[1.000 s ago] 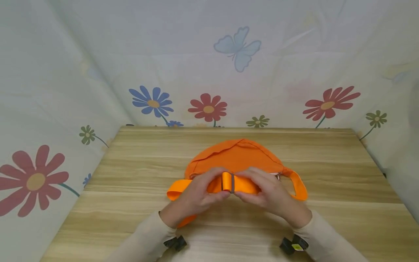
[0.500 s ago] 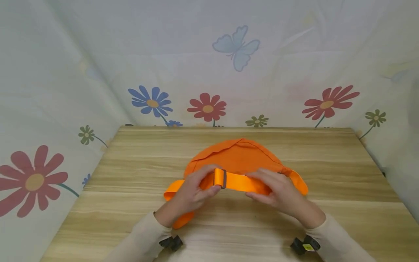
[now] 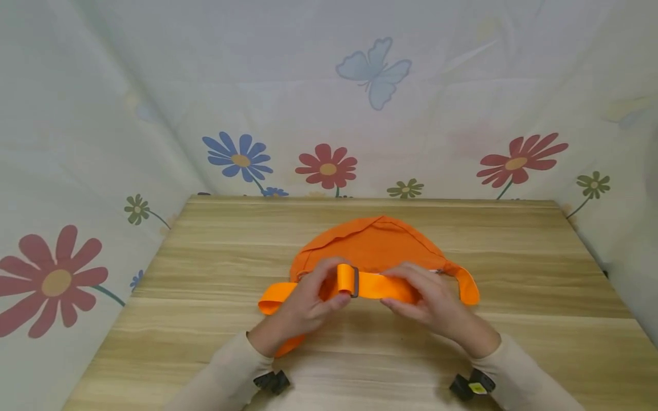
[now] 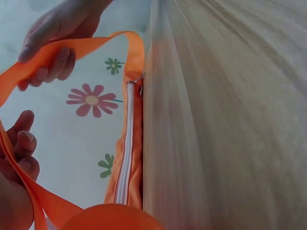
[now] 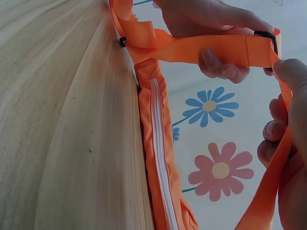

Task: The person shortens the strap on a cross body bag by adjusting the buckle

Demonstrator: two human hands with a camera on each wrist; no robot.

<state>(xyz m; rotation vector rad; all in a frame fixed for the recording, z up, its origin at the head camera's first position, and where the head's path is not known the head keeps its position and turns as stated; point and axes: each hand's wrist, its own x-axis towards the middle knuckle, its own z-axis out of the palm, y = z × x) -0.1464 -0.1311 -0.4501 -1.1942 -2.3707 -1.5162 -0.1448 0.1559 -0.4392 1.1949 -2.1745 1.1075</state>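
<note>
An orange waist bag [image 3: 370, 245] lies on the table, its white zipper [image 5: 160, 153] facing the person. Above its near edge, both hands hold its strap [image 3: 377, 285] raised and stretched between them. My left hand [image 3: 313, 297] pinches the strap between thumb and fingers, right beside a dark slider buckle [image 3: 355, 282]. To the right of the buckle, my right hand [image 3: 429, 299] pinches the flat strap, thumb below and fingers above. In the right wrist view, the strap runs through the slider buckle [image 5: 273, 43] near the left fingertips.
A loop of strap [image 3: 275, 297] sticks out at the bag's left and another [image 3: 466, 285] at its right. The wooden table [image 3: 216, 240] ends at a flower-printed cloth backdrop [image 3: 432, 114] behind and on both sides.
The hands have moved apart along the strap, showing more of it between them. The slider buckle has shifted slightly left with my left hand. My right hand has lately come back a little leftward.
</note>
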